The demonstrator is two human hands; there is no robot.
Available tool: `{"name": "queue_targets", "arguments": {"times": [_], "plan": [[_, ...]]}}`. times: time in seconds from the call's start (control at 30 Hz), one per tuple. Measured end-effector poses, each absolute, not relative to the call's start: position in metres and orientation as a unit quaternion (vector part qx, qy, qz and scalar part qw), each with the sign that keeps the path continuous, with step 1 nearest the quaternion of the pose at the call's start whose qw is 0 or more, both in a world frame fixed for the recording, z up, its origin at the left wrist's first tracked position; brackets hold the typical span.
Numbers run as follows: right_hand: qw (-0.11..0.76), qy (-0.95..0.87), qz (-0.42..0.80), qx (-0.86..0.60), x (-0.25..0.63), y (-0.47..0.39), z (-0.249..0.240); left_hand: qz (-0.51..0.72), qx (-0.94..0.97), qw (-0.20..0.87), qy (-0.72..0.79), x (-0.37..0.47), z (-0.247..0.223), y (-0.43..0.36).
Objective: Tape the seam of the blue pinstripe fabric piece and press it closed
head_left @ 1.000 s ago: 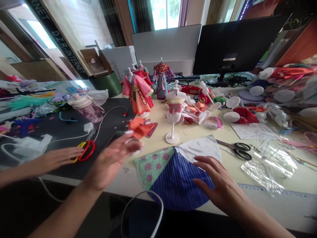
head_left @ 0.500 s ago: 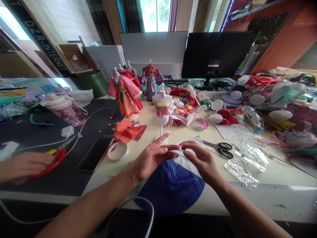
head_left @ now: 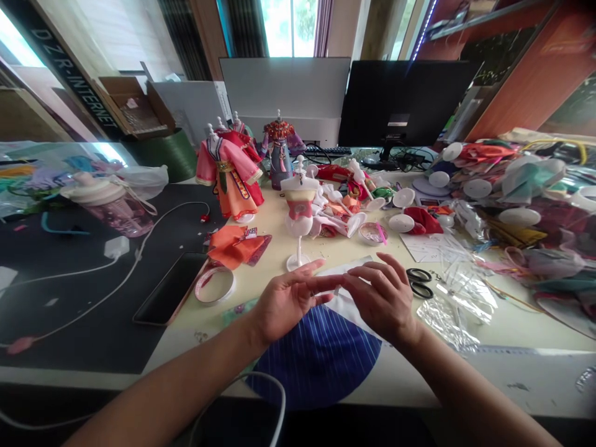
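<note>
My left hand (head_left: 286,304) is palm up with its fingers spread, above the blue striped round cloth (head_left: 321,360). The fingertips of my right hand (head_left: 384,295) touch the left fingers; whether something small is pinched there is too small to tell. White paper (head_left: 351,310) lies beneath both hands, over the far part of the blue cloth. Just beyond stands a small white mannequin (head_left: 300,202) with a pink band round its waist. Black-handled scissors (head_left: 419,282) lie right of my right hand, their blades hidden behind it.
A tape roll (head_left: 215,285), orange cloth (head_left: 237,245) and a phone (head_left: 171,288) lie on the left. Dressed mannequins (head_left: 230,171) stand behind. Clear plastic bags (head_left: 449,320) and heaped doll clothes (head_left: 526,217) are on the right. A white cable (head_left: 279,397) loops at the front edge.
The other person's hand with red-handled scissors has left the view at the left. My right hand has turned and raised its fingers, its fingertips still at my left hand. The view has shifted slightly.
</note>
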State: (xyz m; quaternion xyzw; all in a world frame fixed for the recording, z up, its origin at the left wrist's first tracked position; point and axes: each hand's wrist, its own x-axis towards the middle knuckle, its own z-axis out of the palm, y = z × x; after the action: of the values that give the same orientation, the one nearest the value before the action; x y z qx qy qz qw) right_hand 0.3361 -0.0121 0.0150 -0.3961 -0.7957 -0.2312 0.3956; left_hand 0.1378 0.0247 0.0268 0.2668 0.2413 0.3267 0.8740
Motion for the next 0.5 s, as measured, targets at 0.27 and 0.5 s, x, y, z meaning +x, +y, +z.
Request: {"name": "queue_targets", "arguments": {"times": [0.27,0.5], "plan": [[0.498,-0.744,-0.033,-0.445,0.3412,-0.0067,0.0195,0.332,0.298,0.865,0.231,0.1328,0.0274,0.028],[0.455,-0.772,-0.079,-0.438,0.3414,-0.0084,0.0169,0.333,0.277,0.872,0.228,0.1342,0.0275,0.0277]]}}
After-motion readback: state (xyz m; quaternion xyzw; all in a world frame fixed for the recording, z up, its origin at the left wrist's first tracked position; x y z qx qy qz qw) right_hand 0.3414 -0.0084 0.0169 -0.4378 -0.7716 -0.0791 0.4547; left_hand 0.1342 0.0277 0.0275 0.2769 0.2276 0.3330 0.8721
